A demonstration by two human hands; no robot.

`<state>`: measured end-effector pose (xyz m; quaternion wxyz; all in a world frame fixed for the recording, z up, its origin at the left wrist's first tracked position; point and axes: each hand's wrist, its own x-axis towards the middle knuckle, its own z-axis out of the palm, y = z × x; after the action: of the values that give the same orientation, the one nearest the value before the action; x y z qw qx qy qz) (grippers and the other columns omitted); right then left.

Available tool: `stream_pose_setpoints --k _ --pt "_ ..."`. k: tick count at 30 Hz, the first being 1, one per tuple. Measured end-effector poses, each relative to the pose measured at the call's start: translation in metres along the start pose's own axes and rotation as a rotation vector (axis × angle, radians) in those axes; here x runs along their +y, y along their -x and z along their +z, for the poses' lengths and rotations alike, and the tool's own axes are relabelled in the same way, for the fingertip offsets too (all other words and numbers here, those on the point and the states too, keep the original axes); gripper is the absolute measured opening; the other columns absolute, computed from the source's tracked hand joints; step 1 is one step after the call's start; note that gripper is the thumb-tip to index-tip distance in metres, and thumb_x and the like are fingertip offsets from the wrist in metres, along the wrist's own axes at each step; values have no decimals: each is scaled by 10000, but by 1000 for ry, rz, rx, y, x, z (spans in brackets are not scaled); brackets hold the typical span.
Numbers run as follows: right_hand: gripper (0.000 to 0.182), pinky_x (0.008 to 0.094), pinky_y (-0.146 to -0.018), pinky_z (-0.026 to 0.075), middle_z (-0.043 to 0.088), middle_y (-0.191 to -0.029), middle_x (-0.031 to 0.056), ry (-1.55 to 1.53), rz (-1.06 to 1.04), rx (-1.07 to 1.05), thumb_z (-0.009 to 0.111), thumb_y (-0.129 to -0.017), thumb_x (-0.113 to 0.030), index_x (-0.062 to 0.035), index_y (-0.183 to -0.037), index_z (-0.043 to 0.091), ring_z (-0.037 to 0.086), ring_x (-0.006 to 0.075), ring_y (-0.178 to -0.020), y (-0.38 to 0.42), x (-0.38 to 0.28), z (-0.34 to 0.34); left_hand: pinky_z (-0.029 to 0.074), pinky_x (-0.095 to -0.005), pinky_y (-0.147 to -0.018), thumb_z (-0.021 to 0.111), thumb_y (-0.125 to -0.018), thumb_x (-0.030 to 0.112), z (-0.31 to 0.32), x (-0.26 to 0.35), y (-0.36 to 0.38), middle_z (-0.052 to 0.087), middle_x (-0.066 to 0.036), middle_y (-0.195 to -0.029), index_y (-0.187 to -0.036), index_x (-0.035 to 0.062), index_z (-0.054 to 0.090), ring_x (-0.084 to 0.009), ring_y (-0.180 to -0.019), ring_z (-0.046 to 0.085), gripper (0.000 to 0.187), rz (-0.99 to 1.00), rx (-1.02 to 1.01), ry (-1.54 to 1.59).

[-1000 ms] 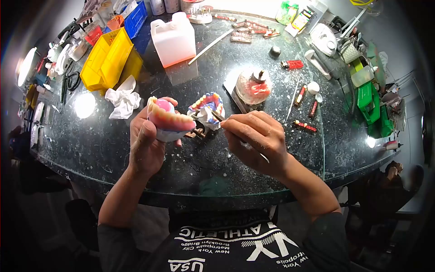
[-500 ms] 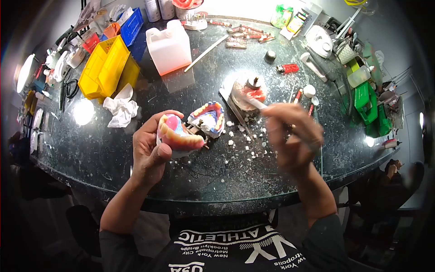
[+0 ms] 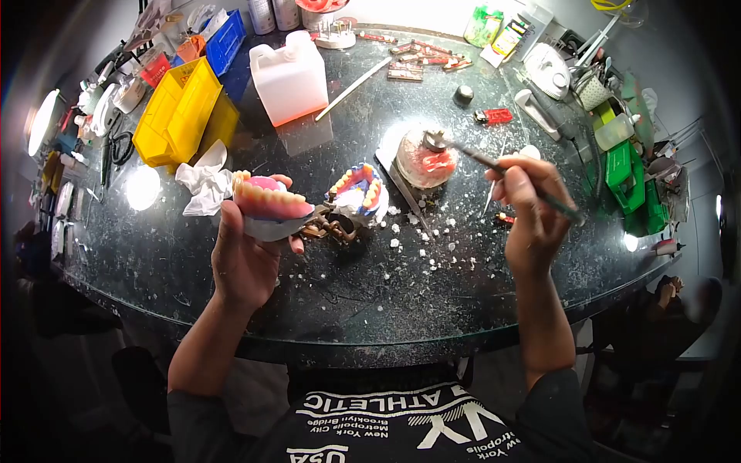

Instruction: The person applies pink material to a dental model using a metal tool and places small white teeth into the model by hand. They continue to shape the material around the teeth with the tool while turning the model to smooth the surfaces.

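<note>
My left hand is closed around a plaster dental model carrying a pink wax denture with a row of teeth, tilted above the table. A metal articulator hinge joins it to a second toothed model, which has blue and white parts. In my right hand a slim dark wax spatula is gripped between thumb and fingers. Its far end is at the metal top of a round glass spirit lamp holding reddish contents. I cannot make out a flame.
White crumbs lie scattered before the lamp, with a flat metal tool beside it. Crumpled tissue, yellow bins and a white canister stand left. A red lighter and green bins lie right.
My left hand has turned and tilted the denture model, shifting it slightly left and up. My right hand has moved right and rotated, with the spatula's end now at the lamp top.
</note>
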<state>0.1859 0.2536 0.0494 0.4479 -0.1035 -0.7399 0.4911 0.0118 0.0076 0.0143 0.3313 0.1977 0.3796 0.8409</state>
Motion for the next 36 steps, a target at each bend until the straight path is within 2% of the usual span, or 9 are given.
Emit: stream_pose_setpoints --k 2,3,5,14,25,32,36 --pt "85 216 -527 477 677 -752 84 -56 -72 -113 605 -862 -30 3 -924 652 614 76 -618 7 -2 17 570 -336 -686 503 -901 566 -1 -1 0 508 -147 -1264 -1283 -19 413 -239 -1029 633 705 -2 -16 1" --pt "75 224 -511 479 685 -755 81 8 -98 -208 631 -846 -41 -15 -909 663 625 87 -621 12 -3 23 570 -334 -687 509 -899 563 -1 -1 0 507 -146 -1265 -1283 -20 410 -239 -1030 633 706 -6 -30 -15" --pt "111 252 -525 482 673 -726 79 135 -296 -268 671 -797 -22 -22 -908 665 628 134 -598 16 -2 36 570 -332 -687 521 -896 558 1 -1 1 504 -145 -1266 -1285 -22 404 -240 -1030 633 708 -14 -57 -48" --pt "130 285 -593 501 673 -748 97 232 -209 -290 684 -773 16 -8 -898 662 650 185 -626 18 -6 50 567 -309 -712 580 -843 594 6 1 1 621 -175 -1089 -1267 -71 394 -231 -988 653 810 -14 -67 -155" --pt "140 304 -632 527 685 -768 117 242 -218 -272 700 -792 -16 -9 -927 664 684 215 -682 21 -2 53 566 -308 -717 584 -845 587 7 0 2 615 -175 -1098 -1269 -66 396 -232 -987 652 801 -16 -62 -160" --pt "132 299 -526 463 648 -693 79 245 -364 -309 692 -805 -32 -13 -924 639 613 198 -563 24 1 58 570 -306 -719 662 -794 573 12 1 3 635 -174 -1071 -1268 -54 383 -221 -966 659 834 -41 -96 -183" --pt "108 306 -517 450 648 -710 80 277 -395 -336 692 -813 -44 -23 -901 634 597 195 -552 26 1 60 571 -306 -721 682 -781 561 13 -1 3 645 -174 -1056 -1269 -50 377 -221 -963 662 840 -37 -105 -184"
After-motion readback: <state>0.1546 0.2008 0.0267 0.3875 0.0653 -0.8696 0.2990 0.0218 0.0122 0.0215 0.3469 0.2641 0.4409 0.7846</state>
